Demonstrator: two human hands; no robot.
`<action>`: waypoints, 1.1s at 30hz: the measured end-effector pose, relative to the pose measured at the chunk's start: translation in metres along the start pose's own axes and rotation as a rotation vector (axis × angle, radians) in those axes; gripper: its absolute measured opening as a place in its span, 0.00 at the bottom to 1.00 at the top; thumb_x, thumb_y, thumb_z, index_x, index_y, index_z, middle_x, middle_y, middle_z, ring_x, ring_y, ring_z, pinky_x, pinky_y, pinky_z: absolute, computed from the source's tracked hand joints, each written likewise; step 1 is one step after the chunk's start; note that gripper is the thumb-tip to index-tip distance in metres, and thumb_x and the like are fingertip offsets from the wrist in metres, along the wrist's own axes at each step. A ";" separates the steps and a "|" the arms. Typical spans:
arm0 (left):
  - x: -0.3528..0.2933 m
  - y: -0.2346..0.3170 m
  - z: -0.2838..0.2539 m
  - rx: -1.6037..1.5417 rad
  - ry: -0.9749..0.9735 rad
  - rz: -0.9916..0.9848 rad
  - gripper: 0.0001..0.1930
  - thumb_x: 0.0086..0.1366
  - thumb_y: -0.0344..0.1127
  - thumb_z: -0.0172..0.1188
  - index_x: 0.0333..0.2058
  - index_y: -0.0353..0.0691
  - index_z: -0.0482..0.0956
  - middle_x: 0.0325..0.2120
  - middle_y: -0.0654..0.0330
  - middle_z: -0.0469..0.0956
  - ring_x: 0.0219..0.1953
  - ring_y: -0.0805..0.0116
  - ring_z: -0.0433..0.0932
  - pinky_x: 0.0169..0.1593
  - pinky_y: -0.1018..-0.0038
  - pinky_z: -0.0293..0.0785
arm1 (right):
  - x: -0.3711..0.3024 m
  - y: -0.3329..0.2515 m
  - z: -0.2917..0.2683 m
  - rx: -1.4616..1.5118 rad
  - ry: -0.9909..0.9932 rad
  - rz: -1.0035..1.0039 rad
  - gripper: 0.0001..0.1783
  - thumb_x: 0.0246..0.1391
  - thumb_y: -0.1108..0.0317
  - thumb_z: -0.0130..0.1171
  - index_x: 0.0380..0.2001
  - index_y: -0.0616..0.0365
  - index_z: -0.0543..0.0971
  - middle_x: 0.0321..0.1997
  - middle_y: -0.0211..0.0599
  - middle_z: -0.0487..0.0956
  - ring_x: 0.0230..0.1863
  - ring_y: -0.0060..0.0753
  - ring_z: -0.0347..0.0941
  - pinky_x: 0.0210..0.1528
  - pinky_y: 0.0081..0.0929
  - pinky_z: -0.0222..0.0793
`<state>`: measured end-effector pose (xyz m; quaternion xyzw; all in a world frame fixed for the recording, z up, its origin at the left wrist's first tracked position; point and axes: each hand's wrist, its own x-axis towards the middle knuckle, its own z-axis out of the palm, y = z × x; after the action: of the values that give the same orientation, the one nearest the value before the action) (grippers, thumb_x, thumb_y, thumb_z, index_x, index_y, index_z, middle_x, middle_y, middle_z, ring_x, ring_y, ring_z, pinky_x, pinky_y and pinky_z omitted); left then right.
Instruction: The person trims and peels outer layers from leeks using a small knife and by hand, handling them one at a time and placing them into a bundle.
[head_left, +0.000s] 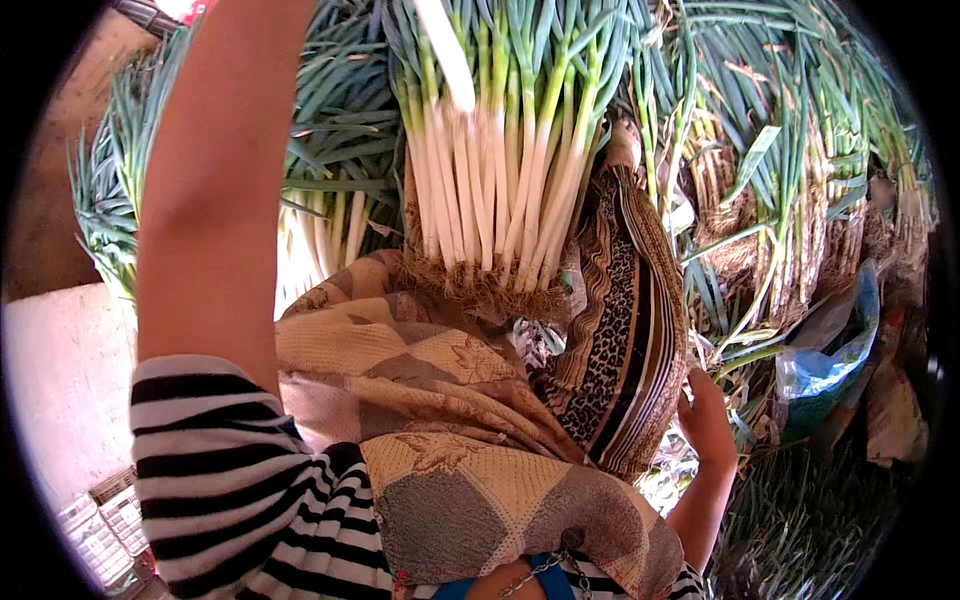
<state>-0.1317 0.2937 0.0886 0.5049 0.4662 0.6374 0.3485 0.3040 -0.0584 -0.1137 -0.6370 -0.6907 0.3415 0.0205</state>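
Observation:
A large bunch of green onions point(500, 190) lies in front of me, white stalks and brown roots toward my lap, green leaves pointing away. One bare white stalk point(447, 55) lies across its upper part, coming in from the top edge. My left forearm point(215, 190) reaches up past the left of the bunch, and its hand is beyond the top edge. Low at my right side, my right hand point(706, 412) is beside my knee in leopard-patterned cloth point(625, 320). Its fingers are partly hidden by the cloth, so their grip cannot be made out.
More green onions with dry, soiled stalks point(800, 210) are heaped at the right. Another bunch point(325, 230) is behind my left arm. A blue and clear plastic bag point(830, 360) lies at the right. Patterned cloth point(430, 370) covers my lap. White crates point(100, 535) stand at lower left.

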 end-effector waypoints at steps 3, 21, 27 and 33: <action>-0.065 -0.109 0.016 0.033 0.130 -0.179 0.13 0.62 0.42 0.42 0.32 0.37 0.67 0.18 0.58 0.67 0.17 0.69 0.67 0.19 0.73 0.65 | 0.020 0.037 0.040 0.310 -0.146 0.227 0.16 0.45 0.68 0.53 0.41 0.59 0.71 0.40 0.52 0.72 0.45 0.53 0.66 0.44 0.36 0.62; -0.213 -0.297 -0.010 1.034 -0.228 -0.045 0.25 0.61 0.33 0.42 0.57 0.35 0.51 0.56 0.43 0.53 0.57 0.47 0.53 0.59 0.66 0.50 | 0.240 0.113 0.143 0.023 0.189 0.621 0.29 0.40 0.54 0.61 0.43 0.53 0.61 0.47 0.47 0.65 0.48 0.48 0.64 0.46 0.40 0.65; -0.239 -0.255 0.000 1.224 -0.337 -0.120 0.26 0.61 0.34 0.45 0.56 0.35 0.52 0.56 0.44 0.52 0.59 0.52 0.50 0.60 0.65 0.48 | 0.215 0.122 0.112 0.120 0.099 0.413 0.19 0.44 0.57 0.56 0.36 0.58 0.70 0.35 0.48 0.74 0.41 0.49 0.69 0.43 0.39 0.64; -0.257 -0.169 0.096 0.731 -0.247 -0.514 0.25 0.60 0.44 0.48 0.53 0.37 0.59 0.52 0.47 0.60 0.55 0.55 0.60 0.57 0.63 0.57 | 0.139 0.097 0.065 0.445 0.421 0.249 0.14 0.51 0.60 0.49 0.29 0.62 0.68 0.23 0.56 0.72 0.27 0.54 0.70 0.28 0.42 0.63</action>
<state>0.0199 0.1361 -0.1479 0.5348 0.7253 0.2594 0.3474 0.3317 0.0330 -0.2681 -0.7531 -0.4965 0.3450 0.2594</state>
